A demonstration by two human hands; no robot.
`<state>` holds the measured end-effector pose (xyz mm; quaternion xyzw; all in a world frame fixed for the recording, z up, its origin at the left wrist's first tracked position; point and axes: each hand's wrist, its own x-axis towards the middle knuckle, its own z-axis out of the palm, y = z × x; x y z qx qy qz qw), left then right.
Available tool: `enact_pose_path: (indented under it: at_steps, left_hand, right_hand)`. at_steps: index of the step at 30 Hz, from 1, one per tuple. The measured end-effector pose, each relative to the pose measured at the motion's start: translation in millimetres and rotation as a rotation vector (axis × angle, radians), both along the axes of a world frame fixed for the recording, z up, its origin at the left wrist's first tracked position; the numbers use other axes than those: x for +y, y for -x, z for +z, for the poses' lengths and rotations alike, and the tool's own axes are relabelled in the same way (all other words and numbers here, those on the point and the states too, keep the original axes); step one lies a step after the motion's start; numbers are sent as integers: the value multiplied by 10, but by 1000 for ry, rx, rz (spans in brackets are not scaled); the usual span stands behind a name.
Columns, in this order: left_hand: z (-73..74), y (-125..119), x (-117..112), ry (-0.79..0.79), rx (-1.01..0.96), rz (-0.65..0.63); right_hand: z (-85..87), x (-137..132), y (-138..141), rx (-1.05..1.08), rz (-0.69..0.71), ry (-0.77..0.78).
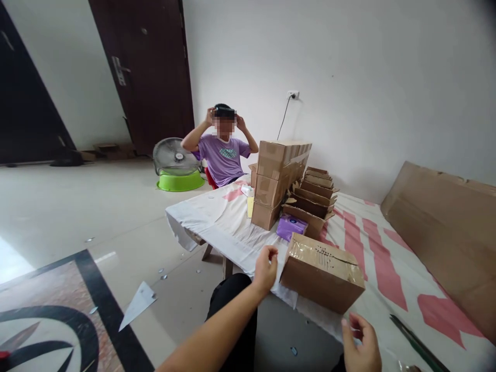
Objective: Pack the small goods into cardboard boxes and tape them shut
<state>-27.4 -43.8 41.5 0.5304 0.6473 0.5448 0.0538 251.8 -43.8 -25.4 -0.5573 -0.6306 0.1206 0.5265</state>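
Note:
A brown cardboard box (321, 287) lies at the table's near edge, its top flaps closed under clear tape, with dark print on top. At its left end my left hand (266, 268) is raised with loosely curled fingers, nothing visible in them. My right hand (362, 343) is by the near right corner, thumb and fingers apart and holding nothing. Neither hand visibly grips the box. Just behind the box is a purple packet (291, 227).
Stacked taped cartons (267, 191) and a row of open boxes (310, 206) stand farther back on the cloth-covered table (217, 222). A long dark tool (416, 341) lies right, before a large cardboard sheet (445, 227). A person (225, 155) sits opposite, hands at their headband; a fan (176, 155) stands behind.

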Motion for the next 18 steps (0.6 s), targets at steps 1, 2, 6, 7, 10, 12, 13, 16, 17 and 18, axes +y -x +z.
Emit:
enact_pose_path:
  at_steps: [1, 2, 6, 7, 10, 12, 13, 16, 17, 18]
  left_hand:
    - [-67, 135, 60, 54, 16, -5]
    - [-126, 245, 112, 103, 42, -22]
    - [-280, 418, 191, 245, 185, -119]
    - [-301, 415, 179, 266, 214, -129]
    - [-337, 386, 105, 318, 267, -118]
    - [-348, 378, 59, 346, 282, -101]
    - [-350, 379, 47, 357, 285, -93]
    - [-345, 400, 74, 394, 279, -67]
    - [-336, 411, 101, 406, 274, -62]
    - [-323, 422, 131, 417, 267, -61]
  right_hand:
    - [-55, -78, 44, -26, 44, -58]
    - [-107, -156, 96, -57, 113, -106]
    - [-275, -440, 368, -192, 456, -200]
    - [-310, -498, 435, -203, 524, -200]
    - [-393, -625, 564, -180, 632, -169]
    - [-413, -666, 577, -187, 679, -148]
    - [-408, -675, 567, -206, 703, -136]
    - [-347, -672, 521, -244, 738, -88]
    - [-323, -667, 511, -243, 735, -72]
    - [-304, -663, 506, -239, 731, -59]
